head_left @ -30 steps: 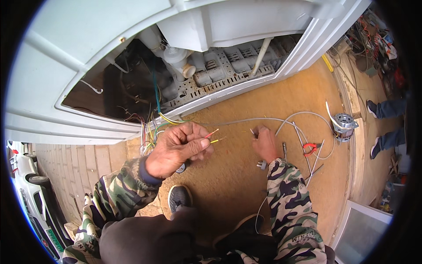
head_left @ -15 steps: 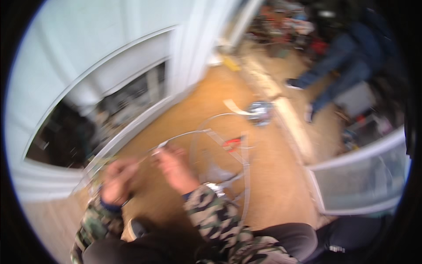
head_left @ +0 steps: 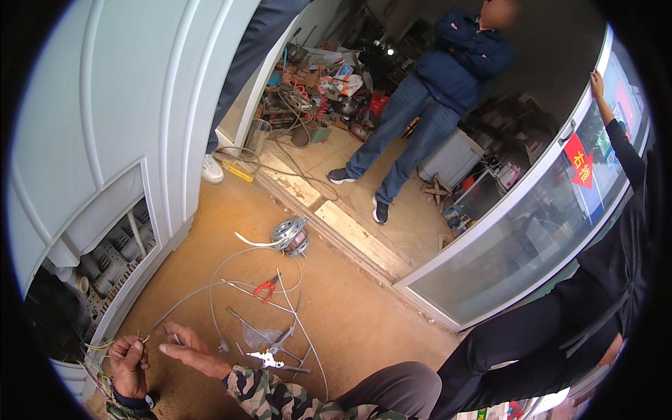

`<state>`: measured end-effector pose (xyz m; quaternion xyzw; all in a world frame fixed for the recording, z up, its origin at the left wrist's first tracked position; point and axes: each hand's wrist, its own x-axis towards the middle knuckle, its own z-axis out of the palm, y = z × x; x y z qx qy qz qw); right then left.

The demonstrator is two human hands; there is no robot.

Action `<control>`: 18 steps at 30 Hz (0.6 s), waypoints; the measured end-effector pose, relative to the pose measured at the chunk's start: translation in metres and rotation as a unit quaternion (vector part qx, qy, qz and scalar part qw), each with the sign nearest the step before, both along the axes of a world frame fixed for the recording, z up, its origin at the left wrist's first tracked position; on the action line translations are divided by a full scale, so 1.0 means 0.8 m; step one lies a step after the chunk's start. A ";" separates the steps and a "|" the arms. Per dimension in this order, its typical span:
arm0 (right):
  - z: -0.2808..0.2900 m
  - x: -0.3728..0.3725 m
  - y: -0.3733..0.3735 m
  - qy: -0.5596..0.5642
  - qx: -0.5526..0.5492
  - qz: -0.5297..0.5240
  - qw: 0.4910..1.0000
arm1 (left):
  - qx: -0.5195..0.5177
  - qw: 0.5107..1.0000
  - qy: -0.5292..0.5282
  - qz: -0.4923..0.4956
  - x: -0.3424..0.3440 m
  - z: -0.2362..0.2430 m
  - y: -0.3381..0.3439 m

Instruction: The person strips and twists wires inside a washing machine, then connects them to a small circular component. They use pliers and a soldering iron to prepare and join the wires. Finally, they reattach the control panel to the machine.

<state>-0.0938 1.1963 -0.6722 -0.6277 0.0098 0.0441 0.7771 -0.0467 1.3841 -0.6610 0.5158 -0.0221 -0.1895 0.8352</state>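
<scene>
My left hand (head_left: pixel 130 365) is at the lower left, its thumb and fingers pinched on thin wires (head_left: pixel 145 339) with bare-looking ends. Beside it, my right hand (head_left: pixel 196 352) has its fingers bent towards the thumb around a small greyish piece I cannot make out. A grey cable (head_left: pixel 189 297) loops over the floor towards the hands. Near the left hand, coloured wires (head_left: pixel 100 346) come from the opening at the base of a white cabinet (head_left: pixel 129 84). An electric motor (head_left: pixel 290 236) with a pale strip lies farther off on the floor.
Red-handled pliers (head_left: pixel 266 289), a metal puller-like tool (head_left: pixel 283 343) and a clear plastic bag (head_left: pixel 257 335) lie right of my hands. A person (head_left: pixel 455 56) stands with folded arms beyond the door sill (head_left: pixel 360 236). Another, in black (head_left: pixel 595 280), is by the glass door (head_left: pixel 483 276).
The view has swung up, taking in the doorway and the people. My hands now appear lower and farther left, closer together. The grey cable no longer runs visibly into my right hand's fingertips.
</scene>
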 end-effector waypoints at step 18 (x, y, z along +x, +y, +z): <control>-0.009 0.009 0.012 -0.058 -0.070 0.002 0.996 | 0.048 0.998 -0.010 -0.038 -0.002 -0.007 0.008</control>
